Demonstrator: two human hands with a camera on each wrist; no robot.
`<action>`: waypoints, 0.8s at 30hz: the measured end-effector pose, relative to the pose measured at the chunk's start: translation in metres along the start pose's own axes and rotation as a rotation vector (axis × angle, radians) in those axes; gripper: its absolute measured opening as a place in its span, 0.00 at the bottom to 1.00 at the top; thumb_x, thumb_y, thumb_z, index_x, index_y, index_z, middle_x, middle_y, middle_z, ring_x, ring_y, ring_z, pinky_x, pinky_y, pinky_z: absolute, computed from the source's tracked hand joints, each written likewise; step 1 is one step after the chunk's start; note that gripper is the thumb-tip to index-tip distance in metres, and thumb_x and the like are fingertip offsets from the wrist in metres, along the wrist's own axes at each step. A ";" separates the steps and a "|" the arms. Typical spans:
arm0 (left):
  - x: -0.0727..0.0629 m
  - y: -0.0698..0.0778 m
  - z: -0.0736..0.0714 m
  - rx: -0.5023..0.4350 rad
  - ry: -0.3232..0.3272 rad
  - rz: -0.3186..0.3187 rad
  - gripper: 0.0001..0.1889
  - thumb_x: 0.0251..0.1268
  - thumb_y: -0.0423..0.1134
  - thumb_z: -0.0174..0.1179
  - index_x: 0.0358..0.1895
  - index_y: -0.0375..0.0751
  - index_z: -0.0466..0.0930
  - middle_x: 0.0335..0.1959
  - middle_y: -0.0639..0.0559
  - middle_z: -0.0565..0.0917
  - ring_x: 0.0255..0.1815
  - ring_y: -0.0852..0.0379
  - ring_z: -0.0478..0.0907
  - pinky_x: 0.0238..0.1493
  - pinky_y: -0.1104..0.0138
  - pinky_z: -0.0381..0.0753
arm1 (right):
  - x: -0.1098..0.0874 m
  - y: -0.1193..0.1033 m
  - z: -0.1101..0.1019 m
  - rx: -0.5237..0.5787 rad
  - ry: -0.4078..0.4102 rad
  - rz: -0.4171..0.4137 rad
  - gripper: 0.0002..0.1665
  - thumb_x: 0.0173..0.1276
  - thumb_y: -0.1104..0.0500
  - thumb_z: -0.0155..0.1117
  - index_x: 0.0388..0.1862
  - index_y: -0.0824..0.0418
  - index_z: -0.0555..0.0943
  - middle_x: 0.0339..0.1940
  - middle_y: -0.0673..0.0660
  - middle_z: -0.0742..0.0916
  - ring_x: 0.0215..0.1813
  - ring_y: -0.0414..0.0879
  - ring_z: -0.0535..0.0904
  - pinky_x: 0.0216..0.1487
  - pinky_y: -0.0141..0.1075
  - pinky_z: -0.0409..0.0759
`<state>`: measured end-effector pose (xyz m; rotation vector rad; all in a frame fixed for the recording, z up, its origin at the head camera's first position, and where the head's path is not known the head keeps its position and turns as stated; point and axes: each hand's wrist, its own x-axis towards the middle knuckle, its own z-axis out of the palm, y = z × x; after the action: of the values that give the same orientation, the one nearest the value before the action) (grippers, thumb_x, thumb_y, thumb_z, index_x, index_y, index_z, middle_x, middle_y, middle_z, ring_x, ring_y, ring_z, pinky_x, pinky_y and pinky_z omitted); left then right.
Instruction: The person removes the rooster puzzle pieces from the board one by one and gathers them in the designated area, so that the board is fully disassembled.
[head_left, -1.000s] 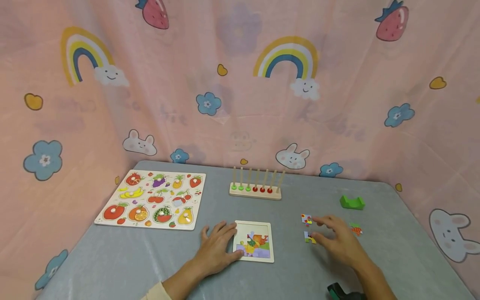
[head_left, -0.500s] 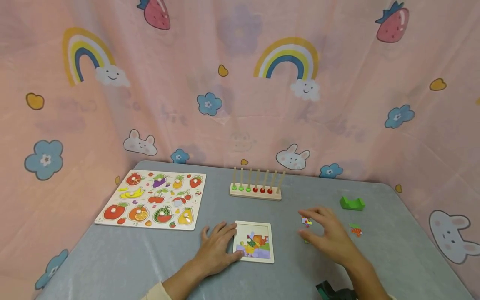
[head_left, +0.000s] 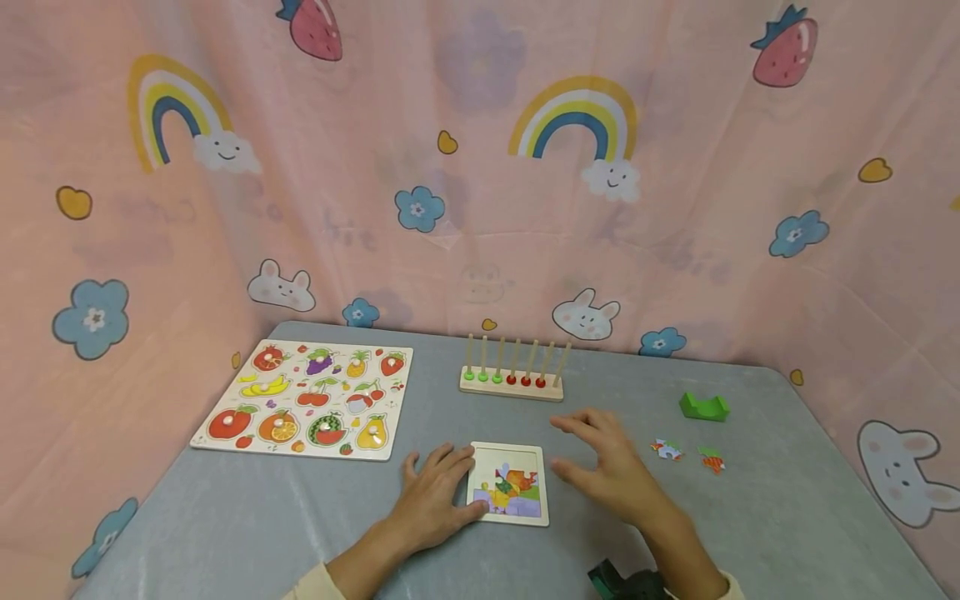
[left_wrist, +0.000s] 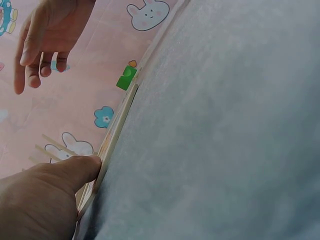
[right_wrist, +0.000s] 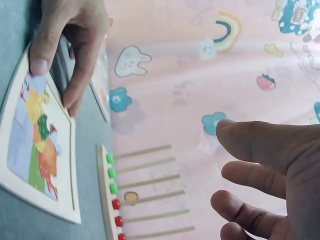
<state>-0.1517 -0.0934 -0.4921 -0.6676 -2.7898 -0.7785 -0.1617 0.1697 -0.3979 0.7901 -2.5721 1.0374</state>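
A small jigsaw tray [head_left: 508, 454] with a light wooden frame lies on the grey table. Purple, orange and green pieces fill its lower part. My left hand [head_left: 435, 500] rests along the tray's left side, thumb on the lower left corner and fingertips at the upper left. In the right wrist view that thumb lies flat on the frame. Just right of the tray hovers my right hand [head_left: 611, 471], thumb and fingers spread with nothing between them [right_wrist: 270, 170]. Beyond it lie two loose puzzle pieces, a pale one [head_left: 667, 450] and an orange-green one [head_left: 712, 460].
A fruit knob puzzle board [head_left: 300, 400] lies at the back left. Behind the tray stands a wooden peg rack [head_left: 510, 383] with green and red beads. A green notched block [head_left: 705, 407] sits at the back right. A pink patterned curtain [head_left: 480, 250] hangs behind the table.
My right hand has moved left toward the tray. It now covers where two pieces lay, and a pale piece has come into view behind it. The left hand has stayed put.
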 end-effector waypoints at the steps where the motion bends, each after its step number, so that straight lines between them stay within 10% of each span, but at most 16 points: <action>1: 0.000 0.000 0.000 0.001 -0.001 -0.001 0.31 0.55 0.55 0.67 0.58 0.39 0.77 0.64 0.51 0.73 0.67 0.44 0.62 0.58 0.33 0.45 | 0.001 -0.001 0.003 0.015 -0.006 0.007 0.29 0.56 0.60 0.76 0.57 0.60 0.81 0.46 0.45 0.78 0.49 0.45 0.67 0.44 0.47 0.70; 24: 0.001 0.000 0.000 0.021 -0.006 0.000 0.32 0.55 0.56 0.66 0.58 0.39 0.78 0.64 0.51 0.73 0.67 0.44 0.63 0.57 0.33 0.46 | 0.004 0.016 0.072 0.067 -0.124 0.028 0.28 0.56 0.60 0.73 0.57 0.66 0.80 0.41 0.53 0.78 0.47 0.46 0.66 0.46 0.45 0.68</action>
<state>-0.1525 -0.0933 -0.4914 -0.6673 -2.7994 -0.7481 -0.1762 0.1269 -0.4565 0.8641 -2.6710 1.1215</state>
